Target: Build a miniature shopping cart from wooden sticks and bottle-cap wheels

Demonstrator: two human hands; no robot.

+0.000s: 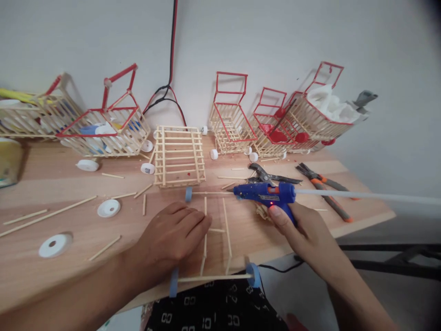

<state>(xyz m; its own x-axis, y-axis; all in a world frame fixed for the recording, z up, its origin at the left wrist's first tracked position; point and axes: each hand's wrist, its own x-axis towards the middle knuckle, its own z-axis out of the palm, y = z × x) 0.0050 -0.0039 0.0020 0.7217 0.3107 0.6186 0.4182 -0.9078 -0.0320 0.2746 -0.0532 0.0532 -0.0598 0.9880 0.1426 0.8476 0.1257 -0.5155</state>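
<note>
Head view: right hand clamped on blue glue gun, nozzle at the axle stick of a wheeled stick frame on the wooden surface. Left hand flat, fingers together, pressing the frame.

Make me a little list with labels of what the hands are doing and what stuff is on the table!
left hand: pressing flat on a stick frame with blue wheels
right hand: gripping a blue glue gun, nozzle pointing left at the frame
table: wooden, with loose sticks and white caps
back row: stick carts with red trim
tools: pliers to the right
</note>
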